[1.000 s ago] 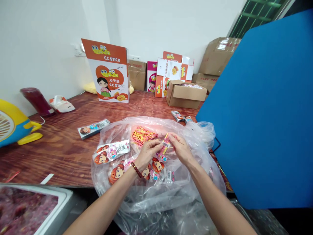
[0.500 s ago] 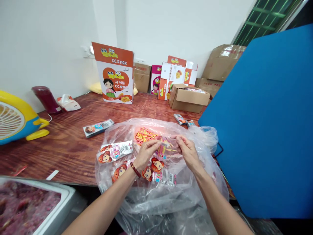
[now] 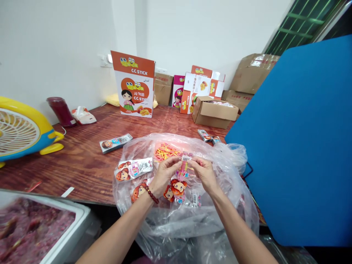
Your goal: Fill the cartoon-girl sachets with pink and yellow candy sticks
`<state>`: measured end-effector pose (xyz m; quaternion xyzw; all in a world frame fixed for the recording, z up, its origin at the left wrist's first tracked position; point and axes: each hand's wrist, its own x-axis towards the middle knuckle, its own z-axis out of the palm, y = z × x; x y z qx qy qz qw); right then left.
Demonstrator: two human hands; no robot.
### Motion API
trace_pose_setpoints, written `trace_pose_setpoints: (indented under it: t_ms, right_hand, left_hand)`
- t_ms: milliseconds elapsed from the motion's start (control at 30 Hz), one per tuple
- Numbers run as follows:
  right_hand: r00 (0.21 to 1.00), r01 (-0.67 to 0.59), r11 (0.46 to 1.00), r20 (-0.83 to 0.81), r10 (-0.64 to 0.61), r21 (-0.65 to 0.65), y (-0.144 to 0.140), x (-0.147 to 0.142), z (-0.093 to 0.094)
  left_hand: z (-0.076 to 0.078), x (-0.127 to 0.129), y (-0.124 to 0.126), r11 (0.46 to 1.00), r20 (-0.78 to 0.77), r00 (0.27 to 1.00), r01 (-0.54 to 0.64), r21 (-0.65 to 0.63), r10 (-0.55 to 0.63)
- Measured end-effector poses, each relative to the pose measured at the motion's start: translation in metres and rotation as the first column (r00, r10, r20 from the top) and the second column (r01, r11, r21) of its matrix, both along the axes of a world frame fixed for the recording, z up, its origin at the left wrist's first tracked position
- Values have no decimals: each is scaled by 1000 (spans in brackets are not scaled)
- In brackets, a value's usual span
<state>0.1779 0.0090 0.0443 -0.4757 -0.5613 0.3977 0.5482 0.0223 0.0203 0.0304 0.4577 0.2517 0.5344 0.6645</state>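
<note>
Between my two hands is a small clear printed packet (image 3: pixel 182 173) with pink and yellow sticks inside. My left hand (image 3: pixel 166 172), with a beaded bracelet at the wrist, pinches the packet's upper left edge. The fingers of my right hand (image 3: pixel 204 171) close on its upper right edge. Just behind lies a heap of loose orange, pink and yellow sticks (image 3: pixel 164 151) on a large clear plastic bag (image 3: pixel 203 229). Below the packet, red-haired character wrappers (image 3: pixel 178 187) lie on the plastic. White printed packets (image 3: pixel 134 169) rest left of my left hand.
A silver packet (image 3: pixel 116 143) lies left on the wooden table (image 3: pixel 88 157). At the back stand a CC Stick carton (image 3: pixel 136 86) and an open cardboard box (image 3: pixel 214 113). A blue board (image 3: pixel 297 146) blocks the right. A fan (image 3: pixel 24 128) and foam box (image 3: pixel 79 227) are left.
My right hand has moved in to the packet's top edge, closer to my left hand. The stick ends that stuck out to the right are now in the packet. The view has shifted slightly.
</note>
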Motion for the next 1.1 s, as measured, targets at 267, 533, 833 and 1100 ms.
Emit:
trace_pose_setpoints:
  t_ms: [267,533,833,1100]
  right_hand:
    - [997,-20,997,-75,15,-69,-2,-12,0]
    - [991,-104,984,-102,89,-145,-10,-23,-1]
    - [994,-54,989,-100,40,-134,-8,-28,-10]
    - [968,-196,979,145,202,-58,9,-1,-19]
  left_hand:
    - [7,-15,-6,1000,-190,982,-10,-2,9]
    - [8,-24,-10,999,-346,937,-30,37,41]
    - [-3,-30,-13,997,-357,933,-59,-40,41]
    - [1,-61,-7,1000,-436,900,-16,-11,10]
